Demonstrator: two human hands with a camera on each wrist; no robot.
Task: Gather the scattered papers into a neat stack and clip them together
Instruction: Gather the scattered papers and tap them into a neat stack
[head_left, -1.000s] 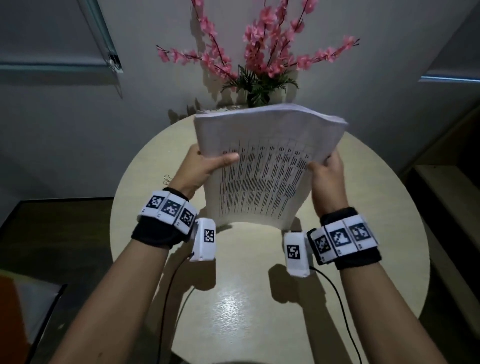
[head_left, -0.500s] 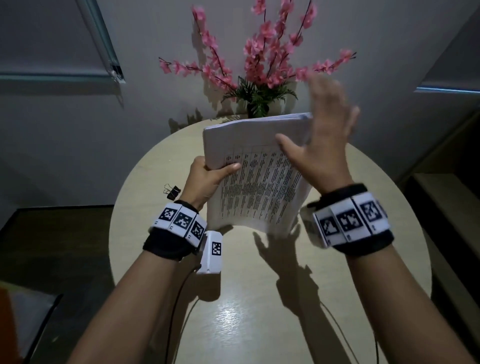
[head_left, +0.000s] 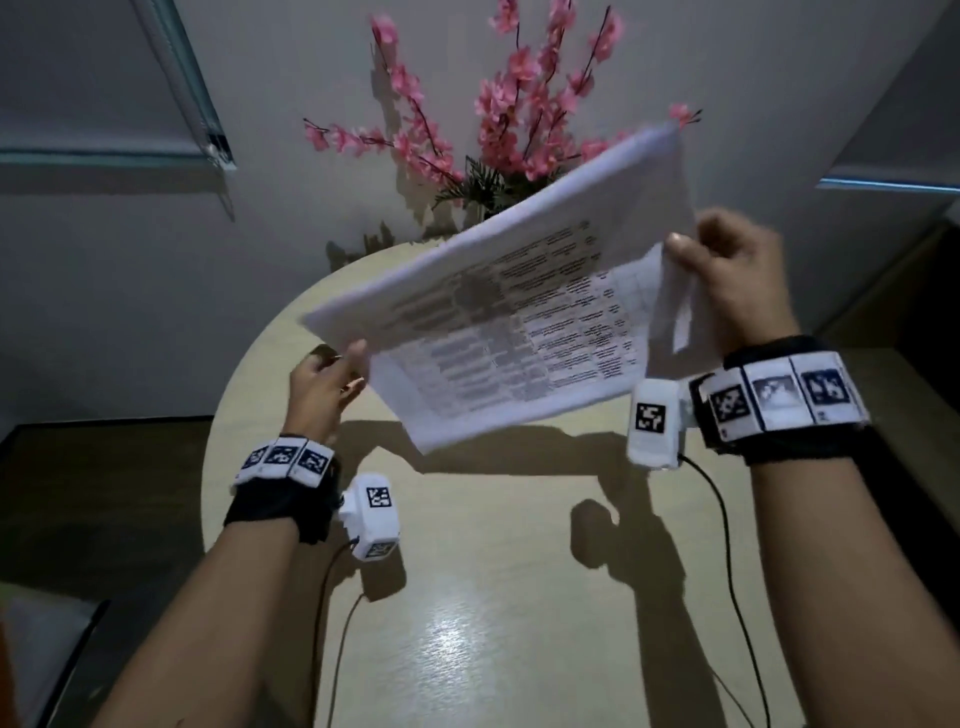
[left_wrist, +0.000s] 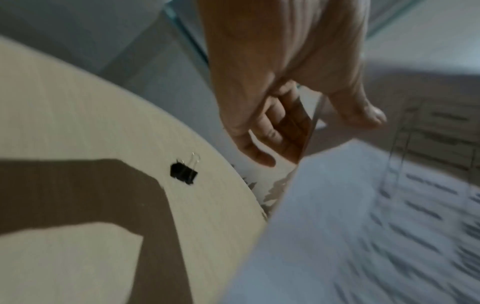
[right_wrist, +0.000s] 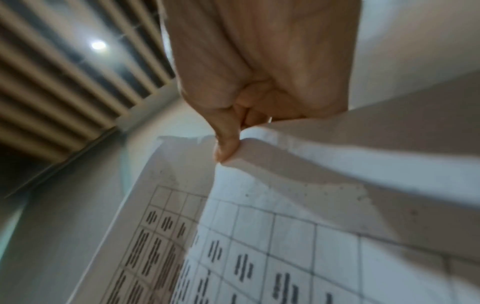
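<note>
A stack of printed papers (head_left: 493, 322) hangs in the air above the round beige table (head_left: 493, 597), tilted with its right end higher. My left hand (head_left: 337, 384) grips the stack's lower left corner, thumb on top and fingers beneath, as the left wrist view shows (left_wrist: 285, 107). My right hand (head_left: 727, 275) pinches the right edge, where the thumb (right_wrist: 226, 148) presses on sheets that fan apart slightly (right_wrist: 285, 236). A black binder clip (left_wrist: 184, 172) lies on the table (left_wrist: 78, 123) to the left of my left hand, apart from the papers (left_wrist: 363, 226).
A vase of pink blossom branches (head_left: 493, 156) stands at the table's far edge, just behind the raised papers. Two thin black cables (head_left: 727, 545) trail from the wrist cameras across the near tabletop. Dark floor lies to the left of the table.
The stack has swung from standing upright to lying tilted and sideways, right end up. My right hand left the stack's top and now pinches its right edge; the left hand dropped lower left.
</note>
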